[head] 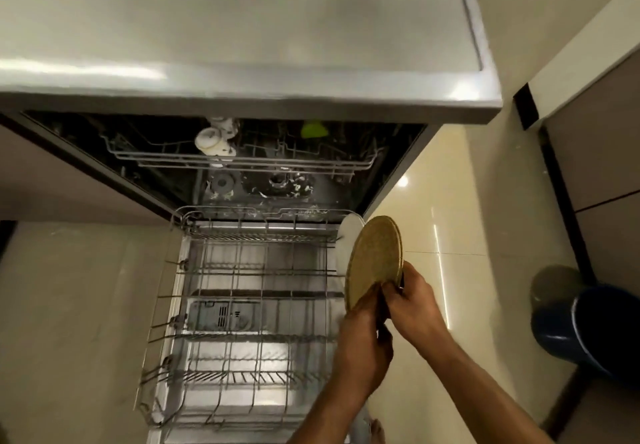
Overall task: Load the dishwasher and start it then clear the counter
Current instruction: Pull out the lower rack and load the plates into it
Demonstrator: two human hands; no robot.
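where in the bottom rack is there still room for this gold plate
Nearly all of the lower rack is bare wire, from its left rim across to the middle. Only the right edge is crowded: a white plate stands there, beside the gold plate both hands hold.

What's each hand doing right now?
Left hand: grips the lower edge of the golden plates.
Right hand: pinches the same plates' edge.

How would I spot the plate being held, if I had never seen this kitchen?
Find the open dishwasher under the counter, then its pulled-out lower rack. At the rack's right edge both hands, left hand and right hand, hold a round plate on edge. It is golden and speckled, unlike the white plate behind it.
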